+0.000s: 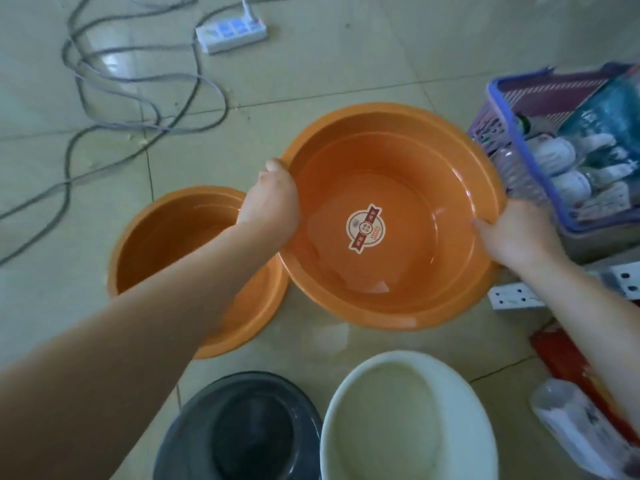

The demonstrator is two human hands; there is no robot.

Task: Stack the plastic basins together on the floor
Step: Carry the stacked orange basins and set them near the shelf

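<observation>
Orange basin (391,216) gripped at opposite rims by both hands: left hand (270,202), right hand (516,233).

Purple basket (540,188) crowding right, open floor (311,74) ahead

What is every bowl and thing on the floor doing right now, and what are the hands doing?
Big orange basin: upright, gripped at its rim on both sides, sticker inside.
Second orange basin: upright, empty, partly under the big one's edge.
Dark basin: upright, untouched.
White basin: upright, untouched.
Left hand: closed on the big basin's rim.
Right hand: closed on the opposite rim.
Power strip: one plug in.
Purple basket: full of items.
</observation>
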